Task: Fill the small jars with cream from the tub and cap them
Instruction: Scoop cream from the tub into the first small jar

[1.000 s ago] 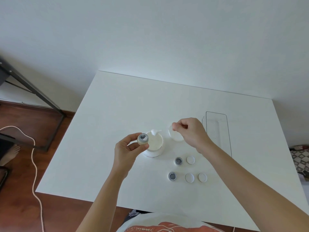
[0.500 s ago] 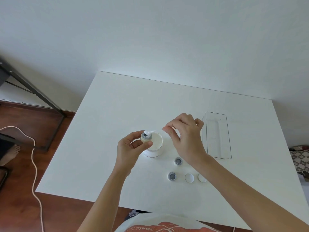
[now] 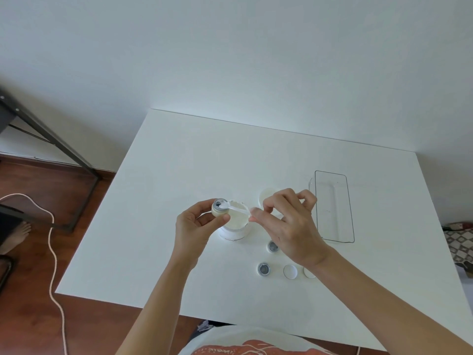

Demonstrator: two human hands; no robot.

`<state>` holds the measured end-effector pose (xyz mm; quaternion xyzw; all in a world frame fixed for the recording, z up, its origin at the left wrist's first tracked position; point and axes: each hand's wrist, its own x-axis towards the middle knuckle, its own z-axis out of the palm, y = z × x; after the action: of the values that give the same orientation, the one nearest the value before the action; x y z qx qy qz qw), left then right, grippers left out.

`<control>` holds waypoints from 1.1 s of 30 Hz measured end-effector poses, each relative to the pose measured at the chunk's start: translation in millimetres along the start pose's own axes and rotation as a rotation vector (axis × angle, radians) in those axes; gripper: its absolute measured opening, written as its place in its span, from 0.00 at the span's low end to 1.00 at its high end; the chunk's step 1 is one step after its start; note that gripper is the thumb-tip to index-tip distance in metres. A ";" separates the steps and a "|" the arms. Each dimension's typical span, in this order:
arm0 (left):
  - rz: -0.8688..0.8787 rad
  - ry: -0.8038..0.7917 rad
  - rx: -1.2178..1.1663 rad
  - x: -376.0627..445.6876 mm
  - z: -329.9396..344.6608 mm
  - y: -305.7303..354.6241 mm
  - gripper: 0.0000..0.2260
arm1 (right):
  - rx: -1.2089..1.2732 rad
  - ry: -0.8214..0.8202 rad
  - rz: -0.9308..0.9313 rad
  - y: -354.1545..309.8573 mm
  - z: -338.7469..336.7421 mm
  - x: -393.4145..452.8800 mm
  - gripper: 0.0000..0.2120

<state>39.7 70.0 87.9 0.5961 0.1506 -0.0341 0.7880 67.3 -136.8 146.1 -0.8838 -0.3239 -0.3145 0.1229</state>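
Note:
My left hand (image 3: 195, 226) grips a small jar (image 3: 219, 207) tilted just above the left rim of the open white cream tub (image 3: 235, 228). My right hand (image 3: 289, 221) pinches the handle of a small white spatula (image 3: 236, 208), whose tip with cream sits in the mouth of the held jar. Two more small open jars (image 3: 273, 246) (image 3: 264, 269) stand on the table in front of the tub. Two white caps (image 3: 290, 271) (image 3: 308, 272) lie beside them, the right one partly hidden by my wrist. The tub's lid (image 3: 266, 197) lies behind my right hand.
A clear rectangular tray (image 3: 334, 206) stands at the right on the white table (image 3: 204, 162). Dark metal frame legs (image 3: 51, 139) and a white cord (image 3: 52, 252) are on the wooden floor to the left. A bare foot (image 3: 18, 234) shows at the far left.
My right hand has swung left from over the tub's lid, bringing the spatula's cream-laden tip into the held jar. My left hand has lifted and tilted the jar slightly.

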 end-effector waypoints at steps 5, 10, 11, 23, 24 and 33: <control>-0.005 0.010 0.014 0.4 -2.2 -0.8 0.14 | 0.071 -0.013 0.085 2.4 1.6 -0.2 0.03; -0.008 0.030 0.015 0.4 -6.0 -1.3 0.14 | 0.232 -0.029 0.413 2.2 5.6 4.3 0.07; -0.006 0.033 0.018 0.2 -7.0 -1.7 0.14 | 0.271 -0.055 0.486 3.0 7.4 4.7 0.08; -0.005 0.030 0.043 0.7 -10.4 -7.0 0.16 | -0.033 -0.593 0.247 -1.9 59.8 10.0 0.08; -0.006 0.034 0.041 0.7 -10.4 -7.3 0.16 | -0.033 -0.617 0.222 -3.1 63.8 10.9 0.07; -0.007 0.049 0.039 -2.1 -13.2 -7.5 0.17 | 0.124 -0.780 0.372 -6.2 76.5 6.9 0.13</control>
<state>33.4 80.1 78.3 0.6116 0.1712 -0.0252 0.7720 103.8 -96.4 91.5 -0.9707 -0.1997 0.0904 0.0989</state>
